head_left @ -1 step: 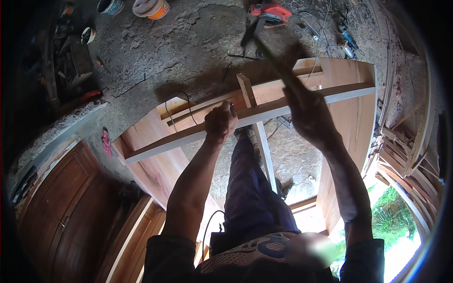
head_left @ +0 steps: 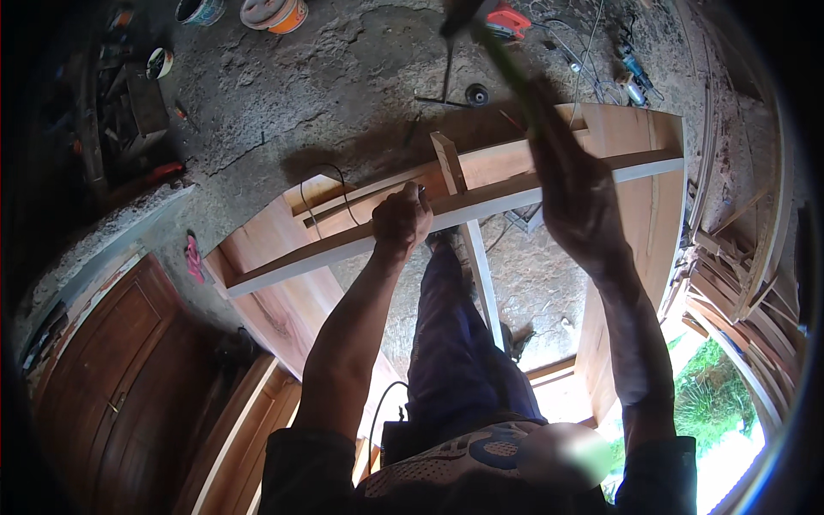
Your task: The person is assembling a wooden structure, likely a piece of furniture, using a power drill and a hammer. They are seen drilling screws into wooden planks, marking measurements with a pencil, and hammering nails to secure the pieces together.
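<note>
My right hand is closed around the handle of a hammer. The hammer is raised over the far side of the wooden frame, its dark head blurred near the picture's top. A closed fist, my left hand rests on the long wooden beam that runs across the frame. A small dark tip shows at its thumb, too little to name. Just right of this fist, an upright wooden slat meets the beam.
A red power tool and a blue power tool with cords lie on the rough floor beyond. Buckets stand at the far left. Wooden doors are at left, stacked timber strips at right. My leg stands inside the frame.
The hammer has swung up and away from the beam, its head moving toward the picture's top. My right hand has shifted slightly right. My left hand has stayed put on the beam.
</note>
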Tool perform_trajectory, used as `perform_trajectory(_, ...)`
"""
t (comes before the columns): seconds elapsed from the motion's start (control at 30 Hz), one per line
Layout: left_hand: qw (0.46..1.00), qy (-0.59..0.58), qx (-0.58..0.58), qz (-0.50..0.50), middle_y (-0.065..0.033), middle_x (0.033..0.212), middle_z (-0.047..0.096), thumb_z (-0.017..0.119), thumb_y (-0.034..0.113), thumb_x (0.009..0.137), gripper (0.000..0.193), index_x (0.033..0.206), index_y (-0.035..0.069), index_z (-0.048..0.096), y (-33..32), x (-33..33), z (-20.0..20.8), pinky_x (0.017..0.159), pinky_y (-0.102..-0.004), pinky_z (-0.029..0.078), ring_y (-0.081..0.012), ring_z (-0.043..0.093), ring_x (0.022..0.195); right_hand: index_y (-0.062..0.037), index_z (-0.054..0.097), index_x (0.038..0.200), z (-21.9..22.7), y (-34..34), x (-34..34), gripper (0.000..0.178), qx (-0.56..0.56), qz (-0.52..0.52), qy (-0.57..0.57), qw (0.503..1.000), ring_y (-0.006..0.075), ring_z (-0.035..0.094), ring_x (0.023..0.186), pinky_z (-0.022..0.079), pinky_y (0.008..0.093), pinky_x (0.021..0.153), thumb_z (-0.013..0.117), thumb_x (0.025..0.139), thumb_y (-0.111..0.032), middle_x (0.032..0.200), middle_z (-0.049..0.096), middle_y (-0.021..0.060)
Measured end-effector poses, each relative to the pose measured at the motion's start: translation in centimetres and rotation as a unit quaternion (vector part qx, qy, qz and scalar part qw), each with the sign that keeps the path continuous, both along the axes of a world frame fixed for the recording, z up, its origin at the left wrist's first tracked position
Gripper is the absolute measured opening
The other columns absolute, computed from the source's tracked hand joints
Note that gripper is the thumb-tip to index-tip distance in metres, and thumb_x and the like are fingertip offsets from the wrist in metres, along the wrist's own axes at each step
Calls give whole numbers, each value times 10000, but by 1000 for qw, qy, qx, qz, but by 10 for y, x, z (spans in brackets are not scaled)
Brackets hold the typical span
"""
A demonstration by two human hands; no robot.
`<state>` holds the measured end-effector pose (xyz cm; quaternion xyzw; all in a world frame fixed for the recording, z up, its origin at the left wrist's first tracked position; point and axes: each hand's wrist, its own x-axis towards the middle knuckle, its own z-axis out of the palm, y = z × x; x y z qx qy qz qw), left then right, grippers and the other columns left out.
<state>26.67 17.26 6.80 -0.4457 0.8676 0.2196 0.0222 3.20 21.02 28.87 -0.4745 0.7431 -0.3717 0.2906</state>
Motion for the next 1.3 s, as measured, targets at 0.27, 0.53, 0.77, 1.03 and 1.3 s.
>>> perform_trajectory(0.27,1000,-2,15,6,-138,640,668,619,247,944,161,875,102,619,0,-13,13,526,-433,567,-312,692,581,-168,311,1571,-73,60,6,625,308,156,36,938,468,678,771,525,571,679,531,993,-75,821,669,314)
perform_trajectory(0.53,1000,6,18,17,-159,658,679,623,246,927,149,898,100,611,0,-7,10,552,-442,579,-313,707,603,-38,372,1525,-16,19,5,549,-11,14,145,989,203,699,942,570,403,733,525,999,-84,1280,606,281)
perform_trajectory(0.77,985,-57,151,57,-213,736,698,546,324,989,256,958,88,640,-8,-9,22,694,-514,573,-388,716,717,3,427,1474,-7,8,-1,519,252,127,48,958,369,688,991,559,480,835,538,980,-107,1295,573,342)
perform_trajectory(1.03,992,-30,117,39,-174,696,694,604,267,945,184,900,88,604,-5,-10,23,581,-467,582,-340,718,647,-138,196,1607,-65,64,31,696,450,200,27,870,506,655,965,527,595,833,487,978,-82,1082,629,380)
perform_trajectory(1.3,993,-23,108,52,-181,679,683,586,284,962,202,926,88,614,-6,-5,17,587,-480,576,-359,708,634,-28,452,1438,3,-11,0,478,-46,6,106,993,295,647,719,529,405,585,514,964,-7,866,642,177)
